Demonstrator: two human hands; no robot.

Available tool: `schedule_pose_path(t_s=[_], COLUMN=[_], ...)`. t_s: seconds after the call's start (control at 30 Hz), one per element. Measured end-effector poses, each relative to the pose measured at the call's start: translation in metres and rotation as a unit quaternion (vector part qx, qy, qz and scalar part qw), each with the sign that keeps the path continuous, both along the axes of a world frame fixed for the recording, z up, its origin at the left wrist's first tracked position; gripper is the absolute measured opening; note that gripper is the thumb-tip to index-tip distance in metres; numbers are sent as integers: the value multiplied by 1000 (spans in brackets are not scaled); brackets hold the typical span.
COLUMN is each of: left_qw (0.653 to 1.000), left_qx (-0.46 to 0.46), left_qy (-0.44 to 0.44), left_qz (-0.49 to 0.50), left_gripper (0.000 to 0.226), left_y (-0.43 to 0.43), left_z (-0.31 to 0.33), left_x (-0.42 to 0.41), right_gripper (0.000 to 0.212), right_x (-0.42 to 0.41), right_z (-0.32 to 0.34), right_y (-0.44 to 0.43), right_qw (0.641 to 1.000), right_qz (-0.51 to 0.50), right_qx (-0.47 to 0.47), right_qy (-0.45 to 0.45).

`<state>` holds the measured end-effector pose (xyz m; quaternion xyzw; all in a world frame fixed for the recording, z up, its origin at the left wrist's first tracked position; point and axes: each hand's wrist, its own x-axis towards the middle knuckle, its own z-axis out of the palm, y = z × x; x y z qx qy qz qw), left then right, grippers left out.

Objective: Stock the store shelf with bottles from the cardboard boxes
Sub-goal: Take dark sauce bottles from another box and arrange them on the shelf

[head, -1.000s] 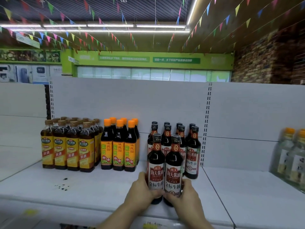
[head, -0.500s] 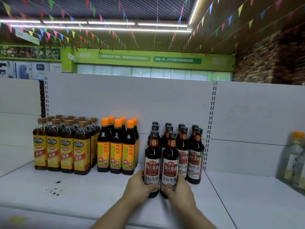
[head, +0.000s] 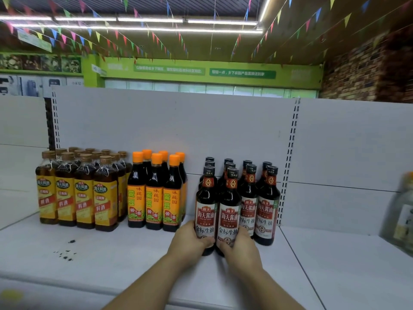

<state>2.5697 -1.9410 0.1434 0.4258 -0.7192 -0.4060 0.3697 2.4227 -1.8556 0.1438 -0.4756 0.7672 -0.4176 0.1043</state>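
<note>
Already three groups stood on the shelf; your left hand gripped one front bottle, your right hand its neighbour; much shelf seemingly remained to fill.

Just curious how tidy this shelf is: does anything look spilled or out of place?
Yes: small dark specks lie scattered on the white shelf, in front of the yellow-labelled bottles, like a spill or dirt.
</note>
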Motion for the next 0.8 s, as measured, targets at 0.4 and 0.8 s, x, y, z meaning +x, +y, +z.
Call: schedule_pose_path(t_s=[0.4,0.8], left_qw=[999,982], left_qx=[38,6], left_qy=[-20,-171], left_qz=[4,78], left_gripper=[46,48], left_y=[-8,35], left_z=[5,9], left_x=[-6,8], right_gripper=[56,63], right_x=[-2,-7], right_z=[-6,3], right_y=[-12,18], right_qw=[1000,988], right_qz=[-15,-12], right_qx=[14,138], right_qy=[-5,74])
